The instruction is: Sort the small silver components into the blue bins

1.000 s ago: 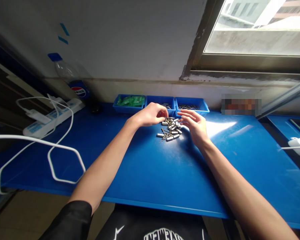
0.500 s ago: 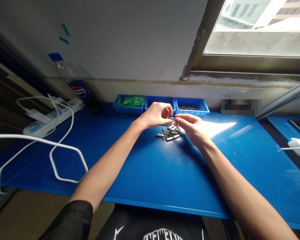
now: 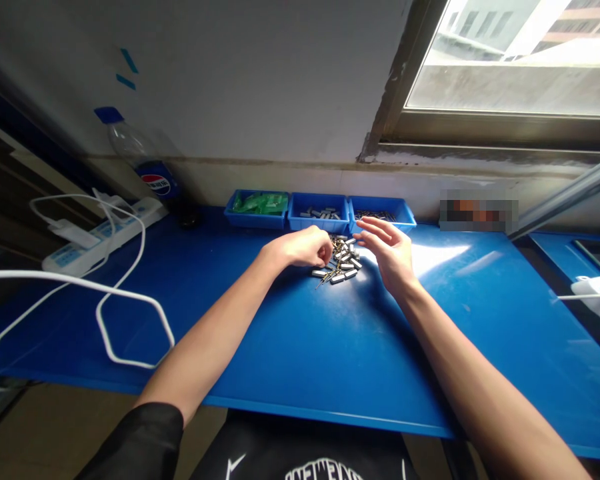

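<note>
My left hand (image 3: pixel 305 248) is at the left edge of a pile of small metal parts (image 3: pixel 349 257), its fingers curled together and pointing down. Whatever it may hold is hidden behind the fingers. The pile mixes short silvery blocks with thin, pin-like pieces, some of them brass-coloured. My right hand (image 3: pixel 387 250) hovers at the pile's right side, fingers apart, and I see nothing in it. Just behind the hands, the middle blue bin (image 3: pixel 319 224) contains silvery blocks. Thin dark pins lie in the right blue bin (image 3: pixel 405 217).
The left blue bin (image 3: pixel 257 221) holds green plastic pieces. A cola bottle (image 3: pixel 157 177) stands by the wall, near a white power strip (image 3: pixel 105 233). White cables (image 3: pixel 130 362) loop over the left of the blue table (image 3: pixel 280 360). A blurred object (image 3: pixel 479 210) sits at the back right.
The hands were together above the pile, fingertips meeting at a small part. They have since parted: my left hand has dropped to the pile, and my right hand's fingers have spread.
</note>
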{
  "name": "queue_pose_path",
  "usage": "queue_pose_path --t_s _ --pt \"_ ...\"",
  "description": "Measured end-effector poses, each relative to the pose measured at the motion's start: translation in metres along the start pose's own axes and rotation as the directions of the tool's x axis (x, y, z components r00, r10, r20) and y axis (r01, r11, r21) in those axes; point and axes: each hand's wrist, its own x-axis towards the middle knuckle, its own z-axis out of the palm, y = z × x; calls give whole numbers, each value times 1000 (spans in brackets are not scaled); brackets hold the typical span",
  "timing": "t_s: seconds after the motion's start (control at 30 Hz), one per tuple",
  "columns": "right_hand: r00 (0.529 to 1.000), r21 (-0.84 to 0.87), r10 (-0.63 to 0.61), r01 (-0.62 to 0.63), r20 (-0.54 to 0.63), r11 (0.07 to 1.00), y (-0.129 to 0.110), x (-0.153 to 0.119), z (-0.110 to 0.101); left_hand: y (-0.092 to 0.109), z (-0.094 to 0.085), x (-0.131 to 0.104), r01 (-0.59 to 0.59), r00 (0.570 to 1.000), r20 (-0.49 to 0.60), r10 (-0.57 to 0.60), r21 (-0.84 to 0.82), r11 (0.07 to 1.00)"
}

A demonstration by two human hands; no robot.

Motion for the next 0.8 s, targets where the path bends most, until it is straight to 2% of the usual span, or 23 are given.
queue_pose_path --t_s 0.2,0.33,0.53,0.7,0.8 --pt "1000 -19 14 -14 19 1000 2 1 -2 -3 -4 -3 21 1000 -9 -21 71 997" --pt "999 -1 28 -28 24 1000 0 1 -2 1 -11 -8 -26 991 -131 27 11 1000" --pt "995 7 77 -78 59 997 -4 -1 0 7 -16 -7 -130 927 -373 39 -223 966" --pt "984 36 104 -110 143 993 -6 -3 1 8 -13 -4 -153 894 -449 2 -301 941" --pt "974 60 135 -148 185 987 -10 -5 4 10 -12 -3 -145 865 -502 -9 -266 953"
